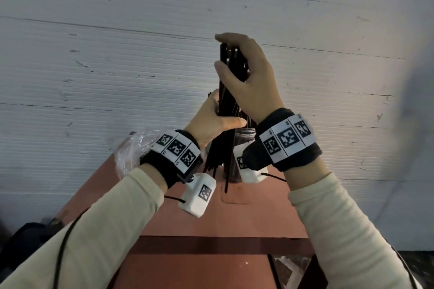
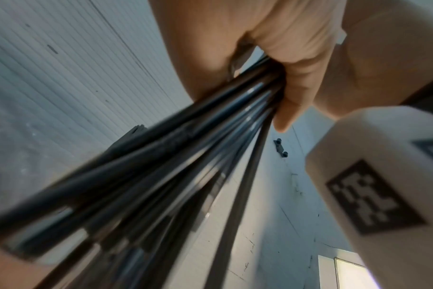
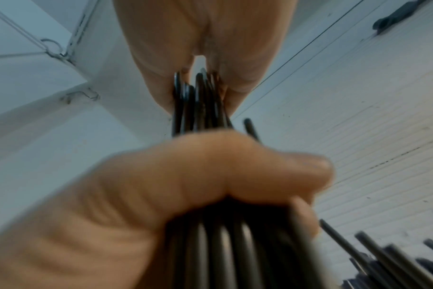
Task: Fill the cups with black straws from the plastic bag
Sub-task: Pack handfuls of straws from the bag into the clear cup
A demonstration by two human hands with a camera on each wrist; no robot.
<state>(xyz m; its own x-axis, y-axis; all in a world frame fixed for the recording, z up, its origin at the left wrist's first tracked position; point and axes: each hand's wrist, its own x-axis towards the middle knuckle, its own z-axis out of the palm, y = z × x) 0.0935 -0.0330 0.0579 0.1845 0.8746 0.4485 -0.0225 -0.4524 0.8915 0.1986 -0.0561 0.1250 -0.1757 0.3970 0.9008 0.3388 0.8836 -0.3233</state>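
Cups come first: a clear cup [image 1: 242,145] stands on the reddish table [image 1: 234,218] just behind the right wrist, largely hidden by the wrist camera, with dark straws visible through its wall; how full it is cannot be told. Crumpled clear plastic, the plastic bag [image 1: 128,150], lies at the table's left edge behind the left wrist, and its contents cannot be seen. A bundle of black straws [image 1: 229,91] is held upright above the table, its long axis close to vertical, the upper ends gathered tight and the lower ends fanning out loosely toward the tabletop beside the cup. The left hand [image 1: 211,122] wraps the bundle at its middle, thumb [image 1: 234,122] lying across the front and fingers curled behind it. The right hand [image 1: 249,80] grips the top of the bundle, fingers hooked over the straw tips and thumb pressed against the side; the right wrist view shows the tips squeezed between its fingers. More black straws lie loose at the lower right of that view.
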